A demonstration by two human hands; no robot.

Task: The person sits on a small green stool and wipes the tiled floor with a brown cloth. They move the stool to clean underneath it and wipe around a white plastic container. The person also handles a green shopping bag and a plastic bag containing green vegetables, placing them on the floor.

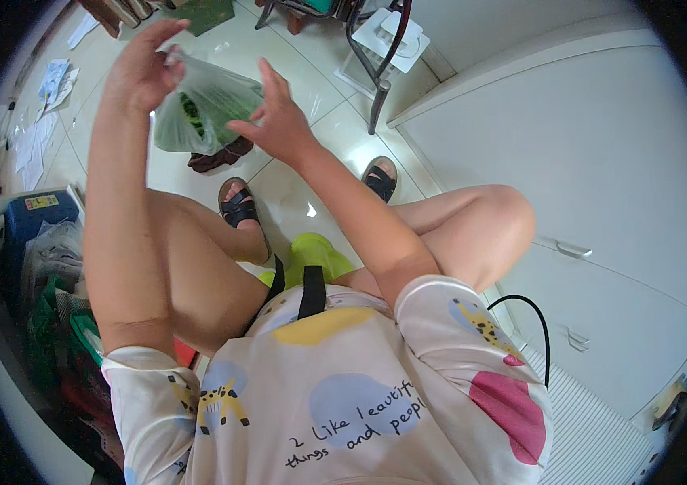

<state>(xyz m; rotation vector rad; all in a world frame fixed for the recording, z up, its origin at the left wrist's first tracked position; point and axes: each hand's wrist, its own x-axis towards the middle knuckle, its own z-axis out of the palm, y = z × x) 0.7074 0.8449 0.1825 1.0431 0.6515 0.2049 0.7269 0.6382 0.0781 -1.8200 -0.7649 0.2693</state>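
A translucent plastic bag (213,103) hangs from the fingers of my left hand (146,70), which pinches its gathered top. Green leafy vegetables show dimly through the film, and their exact kind is hard to tell. At the bag's right side is my right hand (280,115), with thumb and fingers spread and nothing gripped. Its thumb is close against the bag's edge; whether it touches I cannot tell. Partly hidden below the bag, a dark brown crumpled item (222,156) lies on the tiled floor (295,188).
Between my legs is a lime-green plastic stool (316,254). White cabinet doors (562,151) line the right side. A metal-legged chair (378,73) stands ahead near a white boxy object (392,39). To the left sits a bin of bags (55,260); papers (37,142) litter the floor.
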